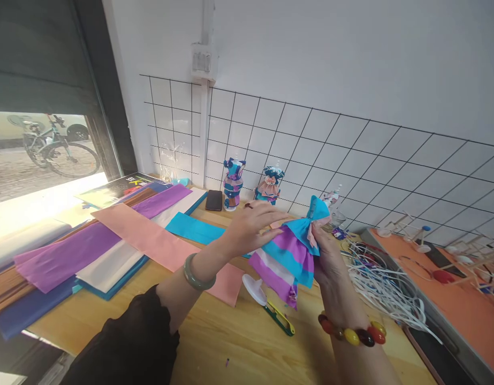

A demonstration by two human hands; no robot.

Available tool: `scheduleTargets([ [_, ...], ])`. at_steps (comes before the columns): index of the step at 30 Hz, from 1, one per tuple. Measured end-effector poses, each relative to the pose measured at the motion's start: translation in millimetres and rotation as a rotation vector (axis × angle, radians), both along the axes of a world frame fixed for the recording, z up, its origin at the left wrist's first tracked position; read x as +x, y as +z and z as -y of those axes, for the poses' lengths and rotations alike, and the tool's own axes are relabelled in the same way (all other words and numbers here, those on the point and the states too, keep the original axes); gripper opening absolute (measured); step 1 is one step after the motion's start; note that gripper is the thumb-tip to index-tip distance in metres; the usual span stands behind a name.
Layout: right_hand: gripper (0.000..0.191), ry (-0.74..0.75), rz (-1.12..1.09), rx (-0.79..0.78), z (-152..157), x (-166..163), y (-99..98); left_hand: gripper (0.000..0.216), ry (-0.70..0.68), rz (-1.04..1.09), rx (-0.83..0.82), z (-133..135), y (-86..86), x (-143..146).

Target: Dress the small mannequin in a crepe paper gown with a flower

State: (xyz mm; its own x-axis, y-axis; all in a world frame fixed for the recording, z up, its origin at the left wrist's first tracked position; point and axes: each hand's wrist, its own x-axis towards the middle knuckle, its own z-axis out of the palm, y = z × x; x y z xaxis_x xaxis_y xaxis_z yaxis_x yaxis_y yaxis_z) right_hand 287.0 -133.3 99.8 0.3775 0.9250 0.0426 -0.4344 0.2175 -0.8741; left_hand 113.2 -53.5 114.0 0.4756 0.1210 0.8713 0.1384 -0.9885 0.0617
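Note:
A small layered dress (291, 250) of turquoise, purple and white crepe paper is tilted above the table on a stand with a round white base (255, 289). My right hand (331, 259) grips it at the gathered waist, by a pink bow. Stretched out flat, the fingers of my left hand (252, 227) reach over to the dress's left side; whether they press on it I cannot tell. Below the dress lies a yellow and green utility knife (279, 317). A pink paper strip (170, 246) and a turquoise strip (194, 228) lie left of the dress, partly behind my left arm.
Purple crepe sheets (70, 256) and other folded colours cover the table's left. Two finished paper dresses (233, 184) and a black phone (213, 200) stand or lie near the wall grid (311, 133). White cords (383, 289) are tangled at right, beside an orange surface (451, 305).

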Motion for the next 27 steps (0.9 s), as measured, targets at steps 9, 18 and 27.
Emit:
scheduleTargets([
  [9, 0.024, 0.004, 0.056, -0.017, -0.9, -0.7, -2.8, 0.018, 0.034, -0.061, 0.018, 4.2, -1.9, 2.3],
  [18, 0.021, 0.037, 0.028, -0.005, -1.3, -0.8, -2.2, 0.028, -0.024, -0.031, -0.237, 10.3, -0.9, 4.9],
  [27, 0.021, 0.018, 0.089, -0.028, 0.4, -4.4, -0.4, 0.017, 0.085, -0.121, -0.143, 4.1, -9.0, 10.4],
])
